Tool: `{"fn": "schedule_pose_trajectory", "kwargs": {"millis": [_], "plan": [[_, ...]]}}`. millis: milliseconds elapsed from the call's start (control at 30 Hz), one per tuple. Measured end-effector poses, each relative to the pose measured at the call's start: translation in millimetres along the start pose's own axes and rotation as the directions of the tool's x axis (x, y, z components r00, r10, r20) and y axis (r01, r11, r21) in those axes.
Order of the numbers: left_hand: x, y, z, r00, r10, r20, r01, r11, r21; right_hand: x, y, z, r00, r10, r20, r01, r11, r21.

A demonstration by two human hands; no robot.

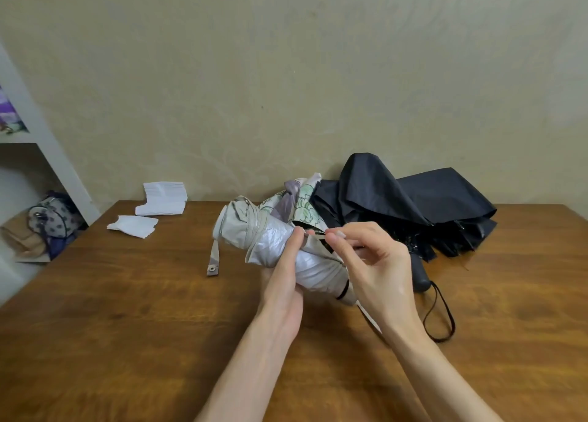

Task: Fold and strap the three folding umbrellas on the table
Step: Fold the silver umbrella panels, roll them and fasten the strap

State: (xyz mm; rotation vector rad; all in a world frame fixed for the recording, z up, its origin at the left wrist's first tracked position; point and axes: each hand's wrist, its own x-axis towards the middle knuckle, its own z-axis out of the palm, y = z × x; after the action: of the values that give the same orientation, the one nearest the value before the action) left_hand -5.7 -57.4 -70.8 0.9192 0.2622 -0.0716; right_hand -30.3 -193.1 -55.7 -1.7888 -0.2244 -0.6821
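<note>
A silver-beige folding umbrella [270,240] is held above the middle of the wooden table [127,310]. My left hand [284,281] grips its rolled canopy from below, thumb on top. My right hand [372,262] pinches a fold of its canopy edge near the left thumb. Its strap [213,259] with a snap hangs loose on the left. Behind it lies a floral umbrella [296,202], loosely bunched. A black umbrella [413,202] lies unfolded at the back right, with its handle [420,278] and wrist loop [442,319] on the table.
Folded white papers [164,199] and a smaller white stack [133,226] lie at the table's back left. A white shelf [47,154] with bags [51,221] stands left of the table. The wall runs close behind the umbrellas.
</note>
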Motion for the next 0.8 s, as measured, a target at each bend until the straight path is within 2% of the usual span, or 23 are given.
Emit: {"fn": "schedule_pose_trajectory", "kwargs": {"millis": [100, 233, 300, 400, 500, 567, 633, 700, 800], "plan": [[0.6, -3.7, 0.9, 0.999, 0.017, -0.049, -0.016, 1.0, 0.025, 1.4, -1.9, 1.9, 0.997, 0.068, 0.023, -0.071, 0.988, 0.137], [-1.9, -3.4, 4.4, 0.999, -0.016, -0.031, 0.017, 1.0, 0.007, -11.2, -3.2, 9.4, 0.993, 0.041, 0.114, -0.063, 0.978, 0.201], [-3.9, -0.8, 5.5, 0.999, -0.042, -0.003, 0.042, 0.999, -0.012, -14.9, 1.2, 10.3, 0.986, -0.023, 0.166, -0.006, 0.985, 0.174], [-5.8, 1.1, 6.1, 0.995, -0.068, -0.067, 0.063, 0.996, -0.063, -14.8, 18.8, 13.1, 0.97, -0.15, 0.192, 0.149, 0.989, 0.019], [-6.2, 4.8, 7.5, 0.994, -0.094, -0.057, 0.086, 0.988, -0.131, -17.9, 30.3, 19.8, 0.977, -0.126, 0.169, 0.138, 0.989, -0.059], [-5.8, 8.5, 7.3, 0.993, -0.118, 0.001, 0.118, 0.989, -0.088, -19.6, 32.2, 23.2, 0.986, -0.099, 0.135, 0.108, 0.992, -0.06], [-7.9, 14.0, 4.8, 0.987, -0.139, 0.085, 0.142, 0.989, -0.032, -16.7, 32.7, 25.5, 0.997, -0.02, 0.078, 0.021, 1.0, -0.017], [-10.3, 15.3, 2.5, 0.964, -0.146, 0.222, 0.128, 0.987, 0.093, -11.8, 29.1, 26.7, 0.987, 0.163, 0.014, -0.163, 0.979, 0.12], [-7.9, 12.7, 0.7, 0.926, -0.049, 0.375, -0.046, 0.969, 0.241, -5.1, 13.7, 19.9, 0.891, 0.453, 0.012, -0.421, 0.817, 0.394]]}}
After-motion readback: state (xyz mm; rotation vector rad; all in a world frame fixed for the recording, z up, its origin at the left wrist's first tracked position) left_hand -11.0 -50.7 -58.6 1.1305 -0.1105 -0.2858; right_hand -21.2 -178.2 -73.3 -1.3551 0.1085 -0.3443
